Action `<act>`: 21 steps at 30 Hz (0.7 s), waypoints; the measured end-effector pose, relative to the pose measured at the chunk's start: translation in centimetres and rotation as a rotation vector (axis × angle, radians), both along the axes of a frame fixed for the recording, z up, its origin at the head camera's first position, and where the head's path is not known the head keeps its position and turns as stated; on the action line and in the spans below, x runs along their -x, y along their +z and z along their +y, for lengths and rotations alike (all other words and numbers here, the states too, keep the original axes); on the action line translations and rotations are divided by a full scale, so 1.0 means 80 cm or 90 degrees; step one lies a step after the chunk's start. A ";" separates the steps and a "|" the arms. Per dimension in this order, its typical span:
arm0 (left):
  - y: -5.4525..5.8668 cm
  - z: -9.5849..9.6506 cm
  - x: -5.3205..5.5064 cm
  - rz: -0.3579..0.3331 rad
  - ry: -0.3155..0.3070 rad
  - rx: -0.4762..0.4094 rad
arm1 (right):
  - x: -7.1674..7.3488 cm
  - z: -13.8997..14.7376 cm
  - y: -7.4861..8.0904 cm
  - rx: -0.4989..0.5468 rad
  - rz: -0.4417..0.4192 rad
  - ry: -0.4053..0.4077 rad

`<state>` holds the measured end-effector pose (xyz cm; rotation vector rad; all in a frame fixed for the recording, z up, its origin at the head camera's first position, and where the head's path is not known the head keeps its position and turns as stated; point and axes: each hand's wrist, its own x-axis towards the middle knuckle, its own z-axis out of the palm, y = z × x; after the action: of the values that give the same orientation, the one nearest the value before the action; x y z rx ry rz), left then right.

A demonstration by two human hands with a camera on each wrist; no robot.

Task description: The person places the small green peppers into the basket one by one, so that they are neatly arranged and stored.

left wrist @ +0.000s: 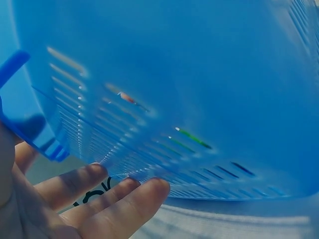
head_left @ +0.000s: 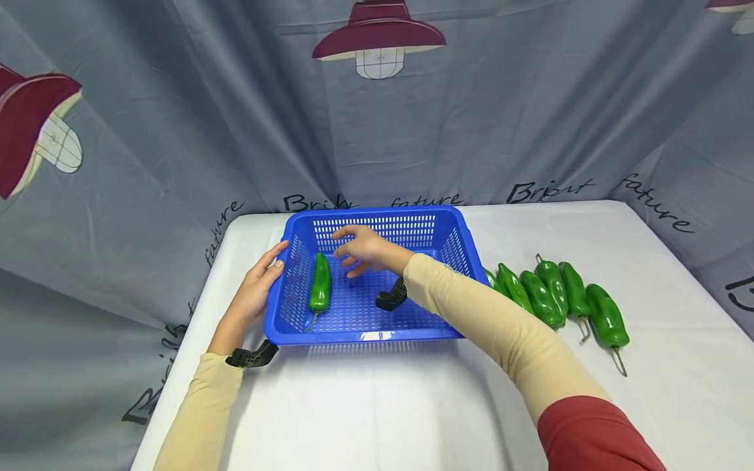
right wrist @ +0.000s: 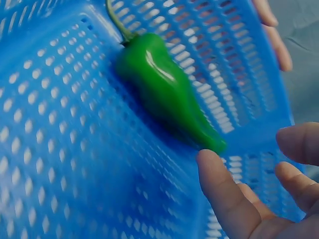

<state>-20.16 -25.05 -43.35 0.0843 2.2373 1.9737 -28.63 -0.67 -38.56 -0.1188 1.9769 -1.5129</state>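
Note:
A blue plastic basket (head_left: 377, 338) with slotted walls stands on the white table. Inside it, along the left wall, lies one green pepper (head_left: 320, 282), its stem toward the near side. My left hand (head_left: 254, 291) rests against the outside of the basket's left wall, fingers fairly straight, as the left wrist view also shows. My right hand (head_left: 365, 250) hovers inside the basket, fingers spread and holding nothing. In the right wrist view a fingertip (right wrist: 212, 162) appears close to the pepper's tip; whether they touch I cannot tell.
Several more green peppers (head_left: 554, 288) lie in a row on the table right of the basket, partly behind my right sleeve (head_left: 501, 327). A grey printed curtain (head_left: 377, 144) hangs behind the white table (head_left: 365, 405).

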 end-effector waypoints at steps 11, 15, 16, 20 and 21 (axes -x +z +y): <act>-0.001 0.000 -0.005 0.003 0.003 0.008 | -0.003 0.098 0.055 -0.018 0.070 -0.006; -0.001 -0.001 -0.005 0.005 0.004 0.003 | -0.011 0.144 0.074 -0.033 0.096 -0.007; -0.001 -0.001 -0.005 0.007 0.002 0.002 | -0.013 0.156 0.077 -0.041 0.102 -0.010; 0.001 0.001 -0.005 0.007 0.001 0.002 | -0.018 0.206 0.088 -0.066 0.127 -0.037; 0.001 0.002 -0.005 0.007 0.001 0.002 | -0.019 0.218 0.090 -0.069 0.130 -0.046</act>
<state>-19.79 -24.89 -43.26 0.0933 2.2484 1.9748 -27.08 16.80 -31.36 -0.1625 2.2425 -1.4852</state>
